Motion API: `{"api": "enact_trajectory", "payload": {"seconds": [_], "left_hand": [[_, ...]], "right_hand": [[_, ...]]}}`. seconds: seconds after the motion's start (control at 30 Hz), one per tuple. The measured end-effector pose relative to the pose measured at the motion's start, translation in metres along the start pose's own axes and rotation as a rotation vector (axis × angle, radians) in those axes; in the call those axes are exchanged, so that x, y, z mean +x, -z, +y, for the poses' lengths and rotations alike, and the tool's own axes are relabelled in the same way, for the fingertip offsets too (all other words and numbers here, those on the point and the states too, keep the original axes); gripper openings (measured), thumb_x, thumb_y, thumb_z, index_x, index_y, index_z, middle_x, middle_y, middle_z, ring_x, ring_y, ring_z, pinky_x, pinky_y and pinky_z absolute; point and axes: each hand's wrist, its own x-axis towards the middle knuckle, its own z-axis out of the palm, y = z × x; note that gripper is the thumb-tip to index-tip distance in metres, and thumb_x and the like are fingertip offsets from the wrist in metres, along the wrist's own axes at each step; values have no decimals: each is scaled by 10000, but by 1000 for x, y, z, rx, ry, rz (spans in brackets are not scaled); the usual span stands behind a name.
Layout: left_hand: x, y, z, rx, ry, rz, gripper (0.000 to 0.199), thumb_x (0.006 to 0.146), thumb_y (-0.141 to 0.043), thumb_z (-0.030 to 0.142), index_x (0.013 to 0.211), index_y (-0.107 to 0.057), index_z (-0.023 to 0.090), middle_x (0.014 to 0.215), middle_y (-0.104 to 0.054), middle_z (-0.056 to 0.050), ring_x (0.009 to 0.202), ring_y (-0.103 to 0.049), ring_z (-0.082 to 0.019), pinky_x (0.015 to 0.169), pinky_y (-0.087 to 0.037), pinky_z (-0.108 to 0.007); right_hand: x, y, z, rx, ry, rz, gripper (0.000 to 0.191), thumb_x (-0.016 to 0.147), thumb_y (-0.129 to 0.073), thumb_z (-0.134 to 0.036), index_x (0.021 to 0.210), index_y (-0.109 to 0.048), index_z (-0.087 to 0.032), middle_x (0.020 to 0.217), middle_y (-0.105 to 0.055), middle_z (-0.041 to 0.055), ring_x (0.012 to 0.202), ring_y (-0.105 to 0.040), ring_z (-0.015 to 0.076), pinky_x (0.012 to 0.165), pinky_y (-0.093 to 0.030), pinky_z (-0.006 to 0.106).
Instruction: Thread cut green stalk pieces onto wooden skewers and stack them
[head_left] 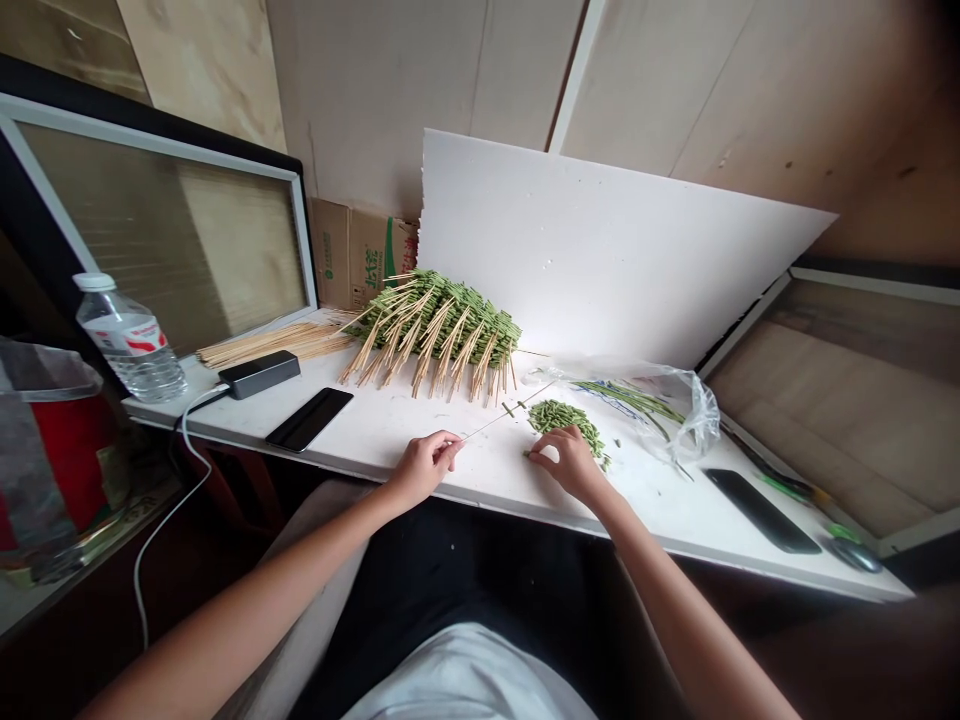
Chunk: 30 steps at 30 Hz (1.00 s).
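My left hand [429,465] pinches the near end of a thin wooden skewer [489,422], which slants up and away to the right. Two short green pieces [514,409] sit crosswise along the skewer. My right hand [566,460] has its thumb and forefinger closed on a small green piece [529,454] low over the table, at the near left side of a pile of cut green pieces [561,415]. Behind my hands lies a large stack of filled skewers [450,325], their bare ends pointing toward me.
Bare skewers [277,343], a black box [261,374], a phone [310,419] and a water bottle [131,340] are on the left. A plastic bag with green stems [637,398], another dark phone [762,510] and a mouse [855,552] are on the right. A white board [592,250] stands behind.
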Motion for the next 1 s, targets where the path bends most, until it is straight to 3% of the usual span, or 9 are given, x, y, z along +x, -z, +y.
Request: {"api": "enact_trajectory", "payload": {"seconds": [0.17,0.3,0.43,0.57,0.73,1.0], "left_hand": [[0,-1,2,-15,15,11,357,1040,-619,493,1012,-724,153,655,-665,-12,621,-663,-157,635,-486,-246],[-1,-2,-1,1,-13,15,351,1044,-623,480,1005,-737,150,661,-660,-10,614,-650,-147,630,-485,-239],[-3,-2,-6,9,-33,6,368,1052,-626,493,1012,-755,150,672,-662,-10,616,-647,-142,620,-484,-229],[-4,-1,-10,20,-49,-21,377,1051,-636,496,1011,-777,148,677,-669,-13,603,-632,-134,606,-480,-223],[-5,0,-10,39,-92,-17,363,1044,-651,476,1008,-804,148,675,-681,-22,591,-614,-135,593,-481,-225],[-4,1,-6,77,-122,-11,332,1032,-667,442,982,-815,150,652,-674,-11,567,-601,-125,589,-473,-218]], "right_hand": [[-1,3,2,128,-123,103,318,809,-845,-597,842,-846,-281,915,-811,101,942,-676,339,848,-529,470],[-6,7,8,504,-343,209,453,770,-853,-681,924,-841,-255,954,-815,85,840,-711,265,739,-558,398],[-6,11,10,843,-428,263,421,727,-868,-665,904,-798,-289,916,-800,50,873,-741,268,813,-628,424],[-4,15,5,949,-451,308,380,724,-881,-602,918,-769,-295,1014,-816,55,1014,-777,282,946,-642,442],[-5,16,-3,1028,-463,280,446,720,-910,-632,950,-755,-282,1134,-829,80,1229,-750,340,957,-667,457],[-7,18,-8,1068,-484,285,481,706,-949,-614,994,-792,-263,1141,-836,79,1270,-736,337,947,-679,414]]}}
